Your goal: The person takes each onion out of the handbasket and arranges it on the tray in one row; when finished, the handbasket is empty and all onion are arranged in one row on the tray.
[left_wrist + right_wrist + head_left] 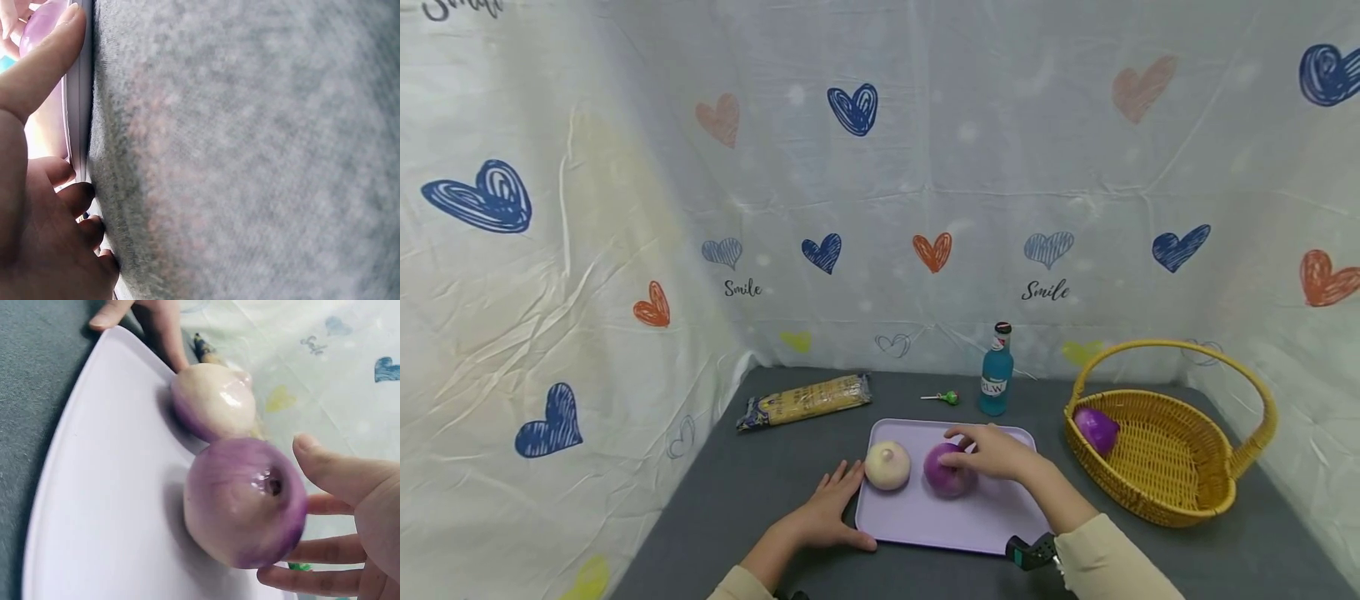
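My right hand (992, 452) reaches over a purple onion (946, 472) on the lilac tray (925, 527). In the right wrist view its fingers (331, 550) extend behind the onion, while the thumb stands slightly off its upper side. Left of that lies a paler onion (887, 465), cream on top and purple on one side (212, 403). My left hand (827, 510) is spread at the tray's left edge, close to the pale onion. Its thumb (53, 56) lies against the tray's near corner, with the fingertips along the side rim.
A yellow wicker basket (1157, 510) with an upright handle stands at the right, holding another purple onion (1097, 430). Behind the tray are a blue bottle (995, 375), a green lollipop (951, 397) and a long yellow packet (808, 402). Printed sheeting (970, 167) surrounds the grey table.
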Demonstrator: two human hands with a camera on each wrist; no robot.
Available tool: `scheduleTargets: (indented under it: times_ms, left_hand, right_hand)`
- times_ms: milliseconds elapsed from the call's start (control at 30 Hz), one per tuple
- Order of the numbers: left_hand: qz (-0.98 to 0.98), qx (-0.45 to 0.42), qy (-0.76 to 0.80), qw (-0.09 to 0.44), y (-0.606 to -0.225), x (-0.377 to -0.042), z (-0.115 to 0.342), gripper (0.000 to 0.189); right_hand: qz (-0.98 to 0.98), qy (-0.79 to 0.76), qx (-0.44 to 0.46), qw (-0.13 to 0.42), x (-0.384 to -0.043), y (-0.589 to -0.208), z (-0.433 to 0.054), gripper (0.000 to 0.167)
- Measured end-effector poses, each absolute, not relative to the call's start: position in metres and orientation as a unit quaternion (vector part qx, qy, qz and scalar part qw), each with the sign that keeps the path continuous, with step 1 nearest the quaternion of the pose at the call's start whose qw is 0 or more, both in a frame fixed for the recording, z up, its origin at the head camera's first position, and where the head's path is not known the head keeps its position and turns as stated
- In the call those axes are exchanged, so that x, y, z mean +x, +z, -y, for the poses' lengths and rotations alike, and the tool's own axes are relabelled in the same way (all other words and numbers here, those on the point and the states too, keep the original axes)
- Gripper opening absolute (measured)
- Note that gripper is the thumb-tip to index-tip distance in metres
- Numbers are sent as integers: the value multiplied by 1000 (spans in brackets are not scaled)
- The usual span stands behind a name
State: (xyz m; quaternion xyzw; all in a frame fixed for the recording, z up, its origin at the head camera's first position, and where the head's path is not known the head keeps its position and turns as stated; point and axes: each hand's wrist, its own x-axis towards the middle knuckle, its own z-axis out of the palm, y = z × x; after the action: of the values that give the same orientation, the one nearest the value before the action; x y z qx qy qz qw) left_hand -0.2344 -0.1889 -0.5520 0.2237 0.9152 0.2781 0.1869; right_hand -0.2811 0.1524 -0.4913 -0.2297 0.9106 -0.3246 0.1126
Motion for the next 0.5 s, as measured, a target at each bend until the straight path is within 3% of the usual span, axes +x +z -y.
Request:
scheduleTargets:
  times_ms: [500]
  left_hand:
    - [-913,232,284,182,-550,-233,190,120]
  right_hand:
    - [-914,-308,-254,75,-278,-454,-200,54]
